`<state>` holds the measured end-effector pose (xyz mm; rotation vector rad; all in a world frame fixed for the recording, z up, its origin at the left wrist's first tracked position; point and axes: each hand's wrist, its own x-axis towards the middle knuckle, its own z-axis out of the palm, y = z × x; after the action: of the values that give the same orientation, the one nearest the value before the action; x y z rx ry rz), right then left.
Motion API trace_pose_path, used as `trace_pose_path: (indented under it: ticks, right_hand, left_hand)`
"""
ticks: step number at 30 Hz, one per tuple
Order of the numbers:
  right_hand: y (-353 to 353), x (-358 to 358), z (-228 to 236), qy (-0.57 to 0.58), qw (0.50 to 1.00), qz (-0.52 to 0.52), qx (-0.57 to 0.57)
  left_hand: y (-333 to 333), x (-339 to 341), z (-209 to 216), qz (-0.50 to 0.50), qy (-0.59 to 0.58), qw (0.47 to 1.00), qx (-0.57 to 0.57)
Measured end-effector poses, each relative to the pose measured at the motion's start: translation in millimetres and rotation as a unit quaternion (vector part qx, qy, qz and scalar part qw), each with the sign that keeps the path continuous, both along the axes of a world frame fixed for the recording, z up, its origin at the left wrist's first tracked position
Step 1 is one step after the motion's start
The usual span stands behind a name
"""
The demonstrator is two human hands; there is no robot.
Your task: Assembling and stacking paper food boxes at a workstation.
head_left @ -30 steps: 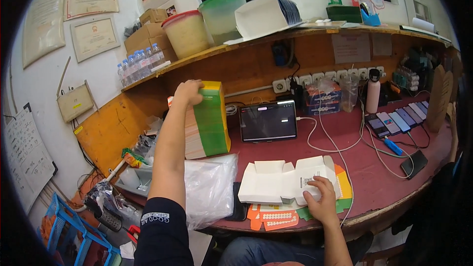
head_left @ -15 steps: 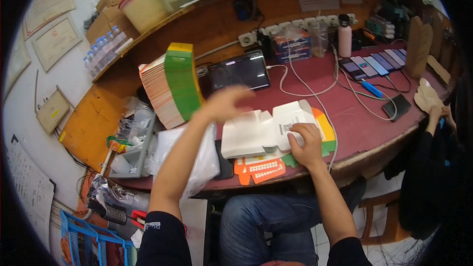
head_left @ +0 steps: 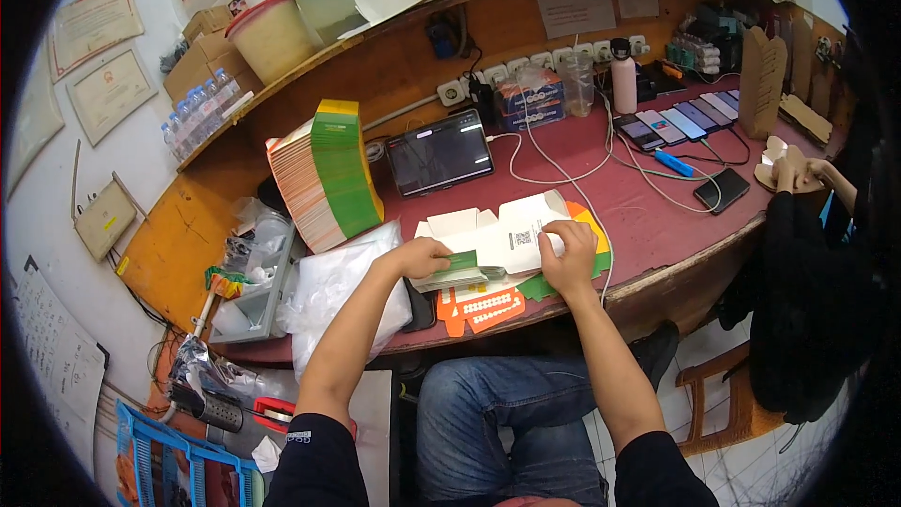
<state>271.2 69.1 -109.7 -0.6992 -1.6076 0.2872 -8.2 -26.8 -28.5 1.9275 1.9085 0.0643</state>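
Note:
A white-inside carton blank [head_left: 511, 235] lies partly folded on top of a stack of flat printed cartons on the red tabletop. Its near left part is folded up, showing a printed green panel [head_left: 460, 261]. My left hand [head_left: 424, 258] has its fingers closed on that folded panel. At the blank's right side, my right hand [head_left: 568, 258] has its thumb and fingers curled against the edge, close to a printed square code. Orange carton pieces [head_left: 483, 310] stick out from under the blank on the near side, with yellow and green ones at its right.
A tall stack of green-and-orange flat cartons [head_left: 328, 174] stands back left, beside a tablet [head_left: 441, 155]. Clear plastic bags [head_left: 343, 296] lie left of the blank. White cables, several phones [head_left: 685, 122] and a pink bottle [head_left: 624, 77] occupy the right. Another person's hands [head_left: 812, 169] hold brown cardboard.
My left hand has come down from above the tablet side onto the carton's left part, which is now folded to show green. My right hand stays at the right edge.

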Motion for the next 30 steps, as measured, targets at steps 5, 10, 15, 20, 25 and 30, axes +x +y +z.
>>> trace_pose_path:
  ticks: [5,10,15,20,25,30]
  right_hand:
    - [-4.8,13.6,6.6,0.049,0.997,-0.042,0.037]
    - [-94.5,30.0,15.8,0.203,0.944,0.232,-0.12]
    - [-146.3,60.7,-0.4,0.357,0.795,0.338,-0.354]
    - [-160.5,118.9,-51.2,0.362,0.799,0.235,-0.418]
    - [-174.6,158.3,-37.3,0.152,0.835,0.158,-0.505]
    - [-186.7,193.2,-26.6,0.031,0.888,0.151,-0.433]
  left_hand:
    - [-20.3,26.2,32.8,0.141,-0.039,0.935,0.322]
    - [-70.2,135.7,29.8,0.063,-0.15,0.89,0.427]
    - [-93.0,233.1,-26.7,-0.054,-0.139,0.92,0.363]
    - [-103.0,247.7,-59.7,-0.103,-0.206,0.954,0.194]
    - [-103.0,245.9,-95.3,-0.153,-0.344,0.922,0.091]
    - [-99.7,261.3,-97.1,-0.213,-0.435,0.871,0.086]
